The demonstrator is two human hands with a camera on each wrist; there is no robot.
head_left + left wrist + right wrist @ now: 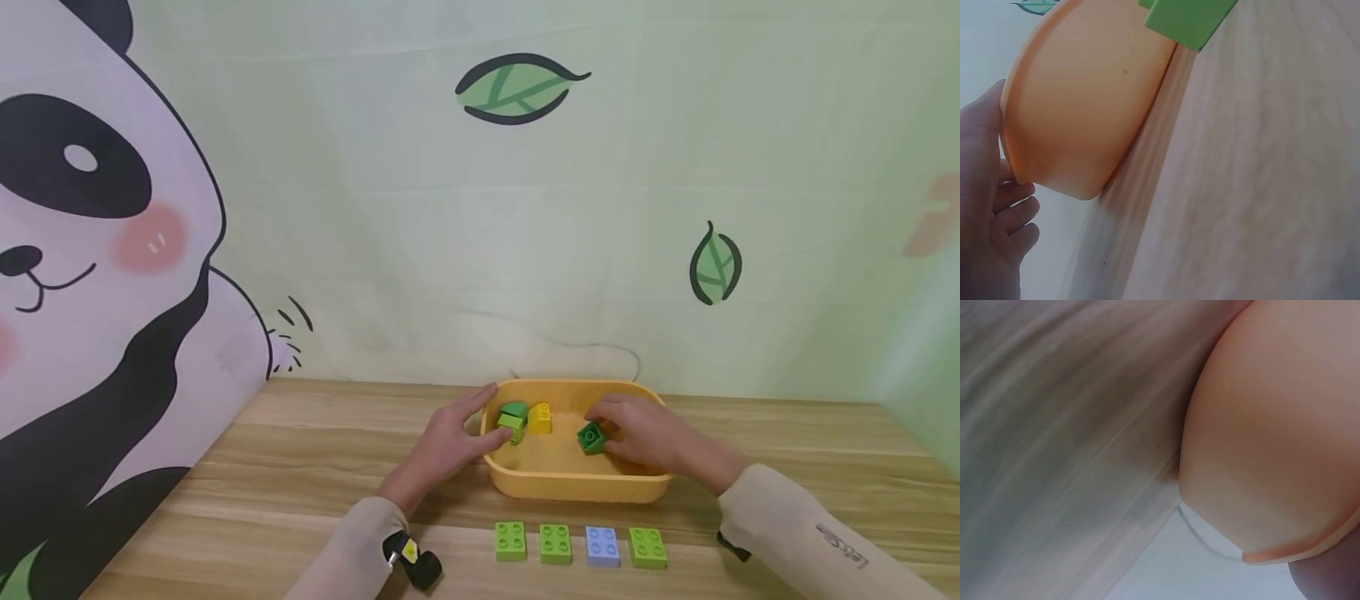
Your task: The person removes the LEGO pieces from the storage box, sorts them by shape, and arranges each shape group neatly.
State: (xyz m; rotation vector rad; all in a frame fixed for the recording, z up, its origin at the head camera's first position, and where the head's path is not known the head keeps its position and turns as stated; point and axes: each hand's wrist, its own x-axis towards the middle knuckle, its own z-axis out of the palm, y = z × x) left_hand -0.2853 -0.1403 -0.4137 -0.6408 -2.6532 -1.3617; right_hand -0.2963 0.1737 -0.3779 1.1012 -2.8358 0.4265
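A shallow yellow plastic basin (577, 487) stands on the table. My left hand (453, 437) holds its left rim, with the thumb over the edge beside the bricks and a finger reaching to the back corner. In the left wrist view the left hand (991, 200) lies at the rim with its fingers bent. Inside the basin, my right hand (648, 429) pinches a dark green brick (591, 438), its hollow underside showing. On the basin's left side lie a light green brick (512, 426), a green piece (514, 409) and a yellow brick (540, 418). The right wrist view shows mostly the basin's outer wall (1272, 437).
In front of the basin, a row on the table holds light green bricks (510, 542) (555, 544) (647, 547) and a light blue brick (602, 547). A pale cloth backdrop (420, 250) with a printed panda (90, 250) hangs behind the wooden table (300, 467).
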